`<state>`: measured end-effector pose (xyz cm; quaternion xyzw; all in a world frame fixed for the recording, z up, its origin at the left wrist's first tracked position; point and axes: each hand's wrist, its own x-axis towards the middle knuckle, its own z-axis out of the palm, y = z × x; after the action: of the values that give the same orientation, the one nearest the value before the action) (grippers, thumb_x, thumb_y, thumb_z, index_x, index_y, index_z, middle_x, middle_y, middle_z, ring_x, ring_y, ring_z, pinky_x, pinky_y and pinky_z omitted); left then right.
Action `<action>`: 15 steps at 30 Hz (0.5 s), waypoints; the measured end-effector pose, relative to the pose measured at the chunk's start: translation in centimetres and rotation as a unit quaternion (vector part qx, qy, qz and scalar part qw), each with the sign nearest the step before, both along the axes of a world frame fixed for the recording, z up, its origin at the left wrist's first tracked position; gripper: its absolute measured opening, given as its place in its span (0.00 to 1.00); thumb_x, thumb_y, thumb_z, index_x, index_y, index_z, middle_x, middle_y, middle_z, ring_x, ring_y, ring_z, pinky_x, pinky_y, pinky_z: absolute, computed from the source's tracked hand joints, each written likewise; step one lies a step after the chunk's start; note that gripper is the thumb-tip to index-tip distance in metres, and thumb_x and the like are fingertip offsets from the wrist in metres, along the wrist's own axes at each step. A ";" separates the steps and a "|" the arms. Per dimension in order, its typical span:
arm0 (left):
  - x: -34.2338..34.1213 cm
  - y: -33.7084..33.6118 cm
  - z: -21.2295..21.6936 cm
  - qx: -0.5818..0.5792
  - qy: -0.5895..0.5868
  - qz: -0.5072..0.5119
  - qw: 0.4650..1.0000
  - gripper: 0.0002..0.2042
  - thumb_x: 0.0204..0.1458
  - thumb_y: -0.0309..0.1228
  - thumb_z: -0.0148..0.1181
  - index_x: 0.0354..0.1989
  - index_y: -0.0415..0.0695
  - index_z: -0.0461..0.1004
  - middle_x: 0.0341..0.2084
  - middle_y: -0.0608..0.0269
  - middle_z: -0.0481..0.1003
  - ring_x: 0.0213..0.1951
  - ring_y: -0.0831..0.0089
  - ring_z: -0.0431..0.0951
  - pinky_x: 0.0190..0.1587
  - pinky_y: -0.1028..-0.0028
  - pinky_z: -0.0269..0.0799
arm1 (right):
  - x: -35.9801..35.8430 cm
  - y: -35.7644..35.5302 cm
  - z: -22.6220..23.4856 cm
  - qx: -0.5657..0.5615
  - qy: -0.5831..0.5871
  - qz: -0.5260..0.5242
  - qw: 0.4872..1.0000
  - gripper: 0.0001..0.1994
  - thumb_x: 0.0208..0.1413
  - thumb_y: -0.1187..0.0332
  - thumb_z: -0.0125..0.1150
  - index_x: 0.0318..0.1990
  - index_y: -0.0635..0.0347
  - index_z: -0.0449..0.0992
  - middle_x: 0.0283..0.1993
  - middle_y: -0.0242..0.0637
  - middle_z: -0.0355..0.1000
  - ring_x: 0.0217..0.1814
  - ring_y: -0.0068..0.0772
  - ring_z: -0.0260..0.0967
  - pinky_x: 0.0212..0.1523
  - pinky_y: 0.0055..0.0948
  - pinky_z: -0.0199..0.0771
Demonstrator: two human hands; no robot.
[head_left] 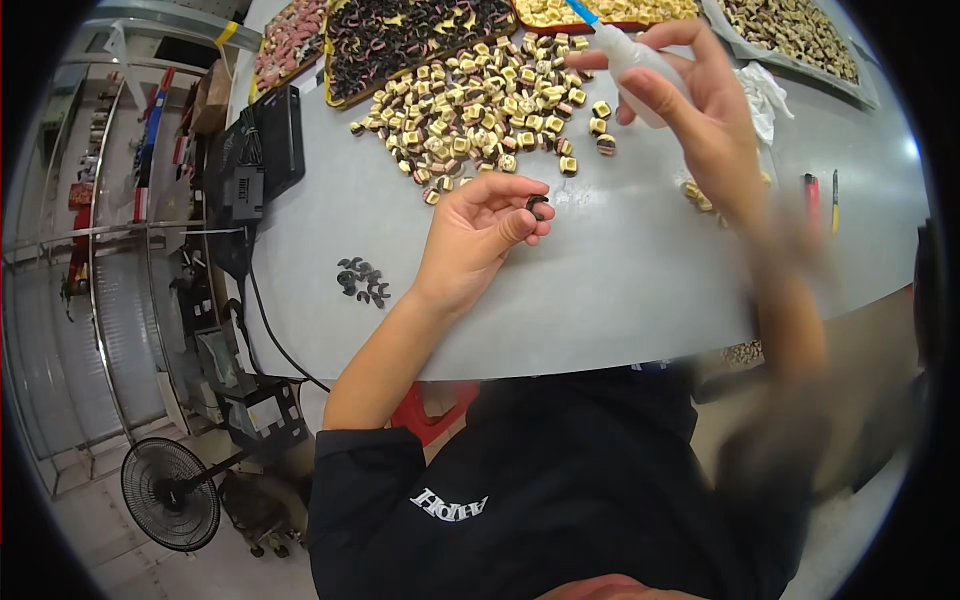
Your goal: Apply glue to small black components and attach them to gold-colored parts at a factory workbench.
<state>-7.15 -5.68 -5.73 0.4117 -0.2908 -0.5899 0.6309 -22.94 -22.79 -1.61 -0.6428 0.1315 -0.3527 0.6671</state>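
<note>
Left hand (478, 232) pinching dark ring (538, 207)

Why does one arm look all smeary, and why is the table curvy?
In the head view, the right forearm is smeared by motion blur, while the right hand holding the small squeeze bottle and the left hand pinching a small dark ring look sharper; the fisheye lens bends the grey table edge, and the corners go black.

A pile of small blocks (480, 100) is lying on the tabletop (620, 290), trays (420, 40) behind it, curved pieces (363, 281) lying left.
</note>
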 end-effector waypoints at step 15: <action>-0.7 -0.1 -1.8 -0.032 0.044 -0.017 0.998 0.13 0.44 0.28 0.66 0.38 0.37 0.73 0.34 0.62 0.72 0.36 0.76 0.74 0.40 0.76 0.71 | 0.2 0.9 -1.1 0.138 -0.040 0.109 0.984 0.17 0.59 0.57 0.51 0.40 0.64 0.64 0.37 0.49 0.73 0.19 0.18 0.62 0.20 0.15 0.63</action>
<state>-7.82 -5.74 -7.51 0.3598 -0.2885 -0.6088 0.6455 -22.77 -21.88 -2.74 -0.5406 0.0809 -0.2816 0.7886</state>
